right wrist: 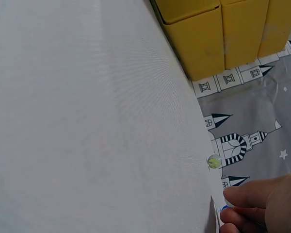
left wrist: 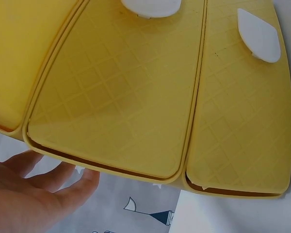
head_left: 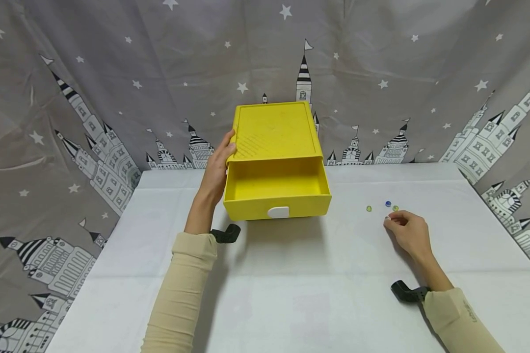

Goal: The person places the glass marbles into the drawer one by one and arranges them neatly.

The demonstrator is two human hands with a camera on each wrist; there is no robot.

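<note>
Left hand (head_left: 215,171), unclenched, is bracing the cabinet (head_left: 276,131); right hand (head_left: 410,234) is pinching a marble (head_left: 386,218), next move probably calling for lifting toward the drawer (head_left: 251,210).

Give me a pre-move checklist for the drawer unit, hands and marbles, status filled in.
1. Top drawer pulled out: ok, its front projects past the unit.
2. Middle drawer and bottom drawer closed: ok.
3. Unit braced: ok, left hand against its side.
4. Clear marble in right hand: ok, appears pinched.
5. Clear marble lifted off the table: cannot tell.
6. Other marbles picked up: not ok; two greenish, one blue remain.
</note>
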